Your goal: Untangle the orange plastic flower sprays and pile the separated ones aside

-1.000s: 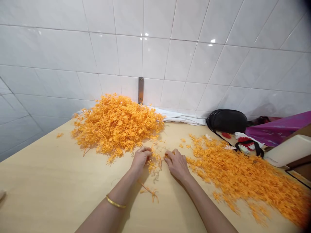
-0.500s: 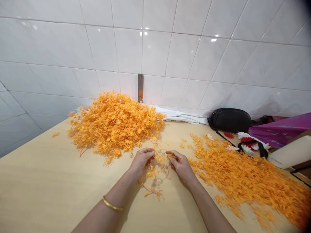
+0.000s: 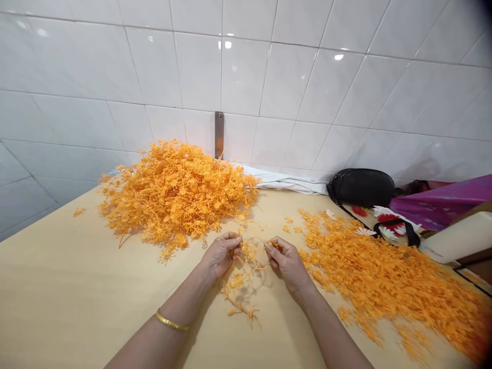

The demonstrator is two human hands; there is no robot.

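Note:
My left hand, below a gold bangle, pinches a thin orange artificial flower sprig between thumb and fingers. Facing it a short way to the right, my right hand is closed, with small orange flower pieces showing at its fingertips. The sprig hangs between the two hands over the table. Under it lies a loose orange stem with small blooms. Beyond my left hand rises a large heap of orange artificial sprigs. To the right of my right hand spreads a flat pile of orange flower pieces.
A black bag with a strap stands at the back right, by red and white artificial flowers and purple cloth. White cloth runs along the tiled wall. A cream-coloured object lies at the right edge of the wooden table.
The view has shifted slightly. Both hands stay close together at the same sprig; the right fingers have closed a little more. The piles look the same.

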